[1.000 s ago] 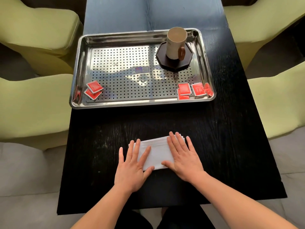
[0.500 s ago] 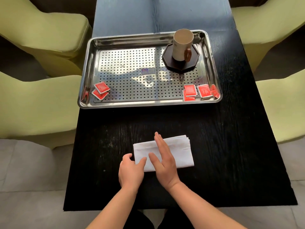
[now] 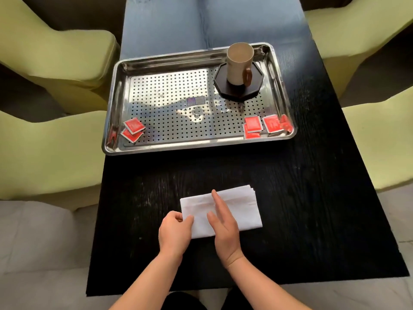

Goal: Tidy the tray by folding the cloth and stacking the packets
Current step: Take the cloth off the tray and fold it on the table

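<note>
A white cloth [image 3: 240, 208], folded into a rectangle, lies on the black table [image 3: 312, 209] in front of the steel tray [image 3: 116, 104]. My left hand [image 3: 174, 233] pinches the cloth's near-left corner. My right hand [image 3: 223, 227] rests edge-on across the cloth's middle, fingers straight and together. Two red packets [image 3: 133, 130] overlap in the tray's near-left corner. Three more red packets [image 3: 261, 126] lie in its near-right corner, one partly under another.
A beige mug [image 3: 239, 63] stands on a dark octagonal coaster [image 3: 257, 86] at the tray's far right. Yellow-green chairs [image 3: 49, 142] flank the table on both sides. The table's near edge is just under my forearms.
Both hands lay flat on the cloth a second ago. Since then the left hand closed on the near-left corner and the right hand turned on edge over the middle.
</note>
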Motion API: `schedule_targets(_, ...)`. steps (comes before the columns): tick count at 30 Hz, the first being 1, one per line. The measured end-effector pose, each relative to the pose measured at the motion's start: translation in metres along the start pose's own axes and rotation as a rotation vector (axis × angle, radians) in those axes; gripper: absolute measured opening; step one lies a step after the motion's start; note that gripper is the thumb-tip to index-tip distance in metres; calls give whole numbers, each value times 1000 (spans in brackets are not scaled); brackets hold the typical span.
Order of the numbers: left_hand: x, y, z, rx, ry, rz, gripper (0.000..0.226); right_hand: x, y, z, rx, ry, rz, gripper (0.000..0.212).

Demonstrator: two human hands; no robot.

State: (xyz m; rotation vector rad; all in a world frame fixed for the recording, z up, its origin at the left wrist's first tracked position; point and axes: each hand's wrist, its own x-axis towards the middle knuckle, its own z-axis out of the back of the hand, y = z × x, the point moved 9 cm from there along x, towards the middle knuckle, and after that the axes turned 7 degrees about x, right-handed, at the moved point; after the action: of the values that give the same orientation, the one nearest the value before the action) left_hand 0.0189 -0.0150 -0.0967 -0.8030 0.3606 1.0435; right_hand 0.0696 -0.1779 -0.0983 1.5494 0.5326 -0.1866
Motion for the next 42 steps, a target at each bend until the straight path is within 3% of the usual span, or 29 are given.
schedule_targets(8, -3, 1, -3, -222, 49, 6, 9, -23, -7, 6, 22, 54, -54, 62)
schedule_targets(17, -14, -19, 9, -168, -51, -143, 12, -47, -26, 16, 49, 27, -193, 50)
schedule_targets(21, -30, -41, 8, -97, -64, -292, 22, -38, -23, 27, 49, -3, -220, 47)
schedule_targets(25, -61, -74, -4, -22, -43, -523, 28, -24, 0, 40, 218, 8, -241, 23)
schedule_targets(27, -77, -91, -17, 61, -47, -635, 31, -17, 16, 43, 268, 74, -248, 32)
schedule_targets(32, -101, -112, -50, 180, -1, -783, 5, 5, 39, 87, -154, -80, -208, 35)
schedule_targets(37, -96, -98, -65, 214, 44, -802, 27, 24, 46, 123, -629, -166, -123, 10)
schedule_targets(40, -81, -86, -76, 385, 47, -708, 31, 25, 41, 131, -717, -203, -117, 14)
schedule_targets(42, -72, -77, -79, 365, 84, -588, 36, 24, 41, 133, -763, -238, -106, 21)
